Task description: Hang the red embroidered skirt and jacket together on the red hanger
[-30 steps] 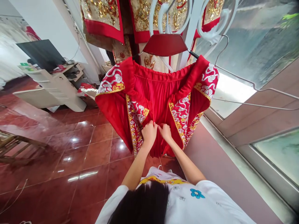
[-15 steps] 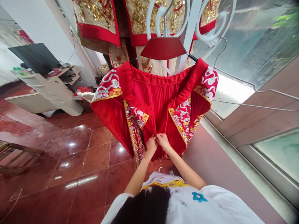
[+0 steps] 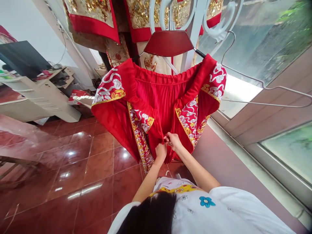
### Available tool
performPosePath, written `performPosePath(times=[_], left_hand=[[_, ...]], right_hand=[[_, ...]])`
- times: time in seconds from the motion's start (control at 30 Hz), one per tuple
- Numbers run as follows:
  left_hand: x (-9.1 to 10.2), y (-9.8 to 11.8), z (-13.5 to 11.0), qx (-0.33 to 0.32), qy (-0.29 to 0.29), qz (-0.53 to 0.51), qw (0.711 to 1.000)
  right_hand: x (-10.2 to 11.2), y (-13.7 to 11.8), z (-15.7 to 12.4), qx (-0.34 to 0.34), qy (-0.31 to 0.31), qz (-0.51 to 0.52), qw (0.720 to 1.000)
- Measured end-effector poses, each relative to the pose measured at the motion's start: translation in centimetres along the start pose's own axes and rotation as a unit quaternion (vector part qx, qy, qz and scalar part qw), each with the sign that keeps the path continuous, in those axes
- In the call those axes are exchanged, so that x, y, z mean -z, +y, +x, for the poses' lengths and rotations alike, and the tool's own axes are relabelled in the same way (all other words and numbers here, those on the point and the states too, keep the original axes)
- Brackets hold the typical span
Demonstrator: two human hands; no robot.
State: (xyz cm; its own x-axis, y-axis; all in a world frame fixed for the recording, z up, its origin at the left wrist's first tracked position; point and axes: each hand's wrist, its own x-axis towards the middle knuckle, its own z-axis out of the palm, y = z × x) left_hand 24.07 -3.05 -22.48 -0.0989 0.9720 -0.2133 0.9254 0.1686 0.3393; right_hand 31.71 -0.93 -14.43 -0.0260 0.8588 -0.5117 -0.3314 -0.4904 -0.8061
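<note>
A red pleated skirt with silver and gold embroidery hangs from a dark red hanger. Its waistband droops open at the front, and thin red tie strings run down from it to my hands. My left hand is closed, pinching the ties low at the front of the skirt. Just above and to the right, my right hand has its fingers pinched on the ties as well. The fingers nearly touch, and the exact join of the strings is too small to make out.
Behind hang cream garments with gold sequins and red borders. A white scrollwork rack stands there. An empty wire hanger juts out at right, by the glass door. A white desk with a monitor is at left.
My left hand has dropped slightly, while my right has risen and shifted a little right, so they sit slightly farther apart. Both still pinch the ties. The camera view has shifted slightly.
</note>
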Motion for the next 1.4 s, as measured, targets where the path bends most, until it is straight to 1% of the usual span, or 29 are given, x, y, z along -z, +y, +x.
performPosePath(times=[0.13,0.23,0.4,0.63,0.83,0.97,1.07,1.17,1.3,1.4], left_hand=[[-0.4,-0.6,-0.9,-0.045,0.016,-0.036,0.998],[-1.2,-1.0,-1.3,-0.064,0.018,-0.050,0.997],[-2.0,-1.5,-0.5,-0.049,0.012,-0.044,0.998],[-2.1,-1.8,0.0,-0.050,0.023,-0.037,0.998],[-1.5,-2.1,1.3,-0.045,0.027,-0.040,0.998],[-2.1,-2.3,1.3,-0.049,0.023,-0.042,0.998],[-2.4,-2.3,0.9,-0.052,0.031,-0.048,0.997],[-1.8,-2.4,0.3,-0.049,0.049,-0.055,0.996],[-0.3,-2.3,-0.2,-0.040,0.098,-0.058,0.993],[0.5,-1.8,0.1,-0.052,0.097,-0.054,0.992]], right_hand=[[1.1,1.3,0.4,0.009,0.013,-0.018,1.000],[1.0,2.1,0.2,0.009,0.013,-0.022,1.000],[-0.1,2.6,-0.1,-0.025,0.019,-0.019,0.999],[-1.1,2.0,-0.3,0.034,0.059,-0.016,0.998],[-2.8,1.6,-0.6,0.058,0.055,-0.008,0.997],[-2.8,1.7,-1.0,0.045,0.064,0.001,0.997],[-2.5,1.7,-1.3,0.053,0.052,0.005,0.997],[-1.8,1.9,-1.5,0.059,0.026,0.005,0.998],[-0.6,2.9,-1.7,0.027,-0.024,-0.003,0.999],[-0.2,3.7,-1.6,0.014,-0.034,0.001,0.999]])
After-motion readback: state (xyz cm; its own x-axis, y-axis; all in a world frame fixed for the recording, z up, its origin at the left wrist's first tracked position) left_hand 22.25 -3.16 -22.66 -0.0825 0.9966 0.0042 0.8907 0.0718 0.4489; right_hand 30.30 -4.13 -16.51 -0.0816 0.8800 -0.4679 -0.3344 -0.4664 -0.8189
